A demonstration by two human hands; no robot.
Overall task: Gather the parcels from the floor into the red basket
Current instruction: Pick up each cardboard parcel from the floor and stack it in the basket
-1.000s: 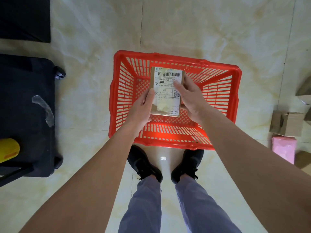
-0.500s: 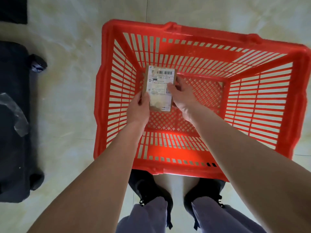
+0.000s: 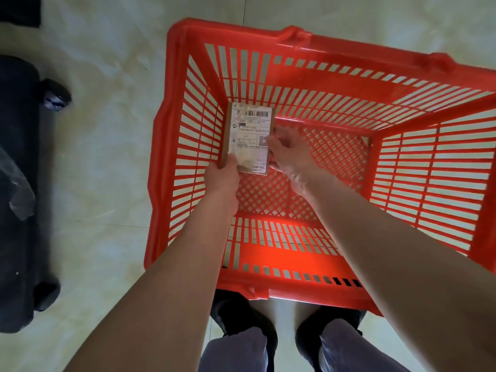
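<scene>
— So where is the parcel (image 3: 248, 138) at this point?

— Low inside the red basket (image 3: 295, 36), label up, tucked into the far-left corner just beside the slatted left wall; whether it touches the mesh bottom I cannot tell

— Why hold it from both sides?

— I judge it keeps the box level as I set it flat into that corner, leaving the rest of the bottom free for more parcels. My left hand (image 3: 222, 175) grips its near-left corner, thumb on the label. My right hand (image 3: 288, 154) is blurred; its fingers seem curled against the right edge

— And around you?

— I stand at the basket's near rim, shoes on pale floor tiles (image 3: 112, 130); a black wheeled case (image 3: 18, 183) sits well to the left
</scene>
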